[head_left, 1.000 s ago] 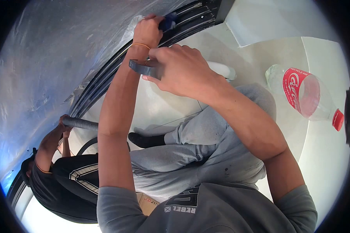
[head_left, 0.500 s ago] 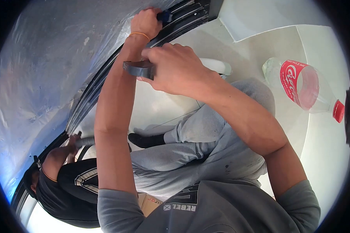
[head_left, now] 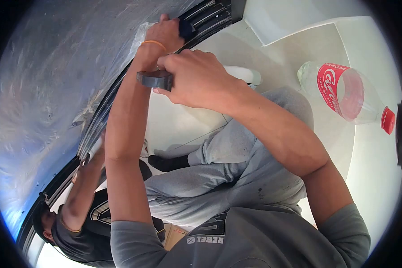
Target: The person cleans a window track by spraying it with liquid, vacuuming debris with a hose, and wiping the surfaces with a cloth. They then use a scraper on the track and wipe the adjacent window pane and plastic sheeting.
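Observation:
My left hand [head_left: 164,36] reaches far forward to the black ribbed rail [head_left: 210,20]. Its fingers are closed on a dark blue cloth-like piece [head_left: 186,29], pressed against the rail; the fingertips are partly hidden. An orange band circles that wrist. Nearer to me, my right hand [head_left: 201,78] grips a dark grey curved band [head_left: 155,80], perhaps a roll of tape, just above my left forearm. Clear plastic sheeting [head_left: 53,71] covers the surface along the rail's left side.
On the right lies a Coca-Cola bottle [head_left: 344,94] with a red cap. A co-worker [head_left: 82,223] in black crouches at lower left, one arm [head_left: 85,192] raised toward the rail. A cardboard piece [head_left: 176,234] lies beside my legs. A white rounded object [head_left: 243,75] rests behind my right hand.
My left hand has shifted slightly back along the rail with the blue piece. The co-worker has raised an arm along the rail, and the grey ribbed hose near them is out of sight.

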The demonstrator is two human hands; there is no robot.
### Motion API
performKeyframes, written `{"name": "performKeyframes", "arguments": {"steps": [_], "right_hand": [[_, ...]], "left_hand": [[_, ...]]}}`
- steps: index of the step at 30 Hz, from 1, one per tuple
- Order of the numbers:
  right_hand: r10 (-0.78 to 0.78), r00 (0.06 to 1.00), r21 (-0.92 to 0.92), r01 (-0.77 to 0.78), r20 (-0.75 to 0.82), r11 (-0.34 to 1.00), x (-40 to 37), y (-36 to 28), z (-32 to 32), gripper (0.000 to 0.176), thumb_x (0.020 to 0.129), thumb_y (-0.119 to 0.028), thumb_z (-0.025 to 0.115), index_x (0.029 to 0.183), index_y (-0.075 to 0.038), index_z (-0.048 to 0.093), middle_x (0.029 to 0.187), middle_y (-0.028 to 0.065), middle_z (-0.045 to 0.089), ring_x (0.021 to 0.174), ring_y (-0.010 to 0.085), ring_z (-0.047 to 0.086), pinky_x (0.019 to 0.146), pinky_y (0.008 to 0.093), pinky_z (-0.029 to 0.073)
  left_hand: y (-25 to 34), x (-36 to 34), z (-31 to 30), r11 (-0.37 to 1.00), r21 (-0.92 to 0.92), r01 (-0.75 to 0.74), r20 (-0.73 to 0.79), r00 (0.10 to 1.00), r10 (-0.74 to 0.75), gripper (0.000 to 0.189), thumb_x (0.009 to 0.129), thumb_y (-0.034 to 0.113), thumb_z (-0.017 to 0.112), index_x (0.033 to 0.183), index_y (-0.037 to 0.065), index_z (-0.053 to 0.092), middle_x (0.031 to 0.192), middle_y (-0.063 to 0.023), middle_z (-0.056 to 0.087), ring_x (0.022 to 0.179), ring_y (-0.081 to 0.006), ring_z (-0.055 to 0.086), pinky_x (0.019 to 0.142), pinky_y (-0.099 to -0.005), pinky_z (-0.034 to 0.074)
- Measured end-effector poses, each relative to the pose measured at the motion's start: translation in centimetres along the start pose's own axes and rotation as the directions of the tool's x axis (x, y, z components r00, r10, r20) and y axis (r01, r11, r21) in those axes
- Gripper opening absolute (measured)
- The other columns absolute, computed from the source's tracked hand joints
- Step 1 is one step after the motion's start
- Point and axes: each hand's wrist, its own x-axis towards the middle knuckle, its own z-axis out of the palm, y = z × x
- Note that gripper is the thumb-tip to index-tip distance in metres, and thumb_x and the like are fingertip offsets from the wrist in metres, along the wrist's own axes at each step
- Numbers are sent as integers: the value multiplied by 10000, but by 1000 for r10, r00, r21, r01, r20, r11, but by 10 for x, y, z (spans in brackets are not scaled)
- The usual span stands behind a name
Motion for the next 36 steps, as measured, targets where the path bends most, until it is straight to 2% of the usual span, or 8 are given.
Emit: {"name": "performKeyframes", "arguments": {"steps": [4,7,13,19,22,28,32,36], "right_hand": [[7,1000,-2,-7,23,1000,1,1,-3,290,829,-314,758,933,-54,681,810,133,717,825,357,696,746,462,536],[-27,1000,12,27,2,1000,1,0,0,304,836,-335,744,932,-52,685,785,144,712,799,363,698,730,462,542],[-50,999,30,51,-17,998,-3,-1,-6,297,840,-343,729,899,-53,696,759,159,703,761,369,698,701,460,549],[-50,996,8,51,-67,999,-2,0,0,279,841,-318,723,918,-50,701,752,156,701,756,362,696,705,457,549],[-54,997,41,57,-52,998,-2,-1,2,284,843,-310,724,952,-49,697,756,150,702,766,358,694,715,456,547],[-2,1000,-8,2,14,1000,-2,-5,-3,335,824,-342,758,1024,-81,695,844,123,721,847,345,687,777,448,538],[7,1000,-21,-7,-3,1000,-2,-6,-1,376,811,-365,772,1042,-80,694,925,110,730,916,334,678,830,438,525],[55,999,-48,-54,1,997,1,-4,0,407,807,-376,772,1078,-83,693,931,91,736,924,332,675,841,437,522]], "left_hand": [[-31,-2,21,967,-246,-71,-339,941,-18,442,719,70,748,1143,32,631,1126,-186,663,1063,-402,641,916,-469,528],[-37,-10,24,910,-413,-47,-437,887,-152,494,661,46,791,1126,27,625,1214,-219,598,1039,-416,631,911,-467,523],[-23,-18,49,921,-388,-44,-724,633,-274,495,628,48,819,1088,26,640,1078,-197,642,968,-384,622,863,-437,521],[-26,-22,62,912,-392,-119,-631,756,-173,429,634,10,749,1056,66,691,1013,-153,666,957,-377,629,843,-444,519],[-19,-13,49,900,-421,-107,-651,727,-218,457,637,-5,717,1081,103,700,1000,-138,673,963,-373,633,857,-449,525],[-18,4,38,981,-181,-64,-510,859,-38,415,674,6,706,1072,124,699,1045,-126,648,1013,-370,622,881,-457,528],[-25,-8,45,990,-56,-128,-571,818,73,366,710,3,659,1065,85,696,1020,-143,608,1011,-369,602,873,-456,523],[-67,-51,61,993,-119,-8,-489,871,-52,373,714,10,646,1075,89,699,1014,-147,593,1022,-365,587,870,-453,514]]}}
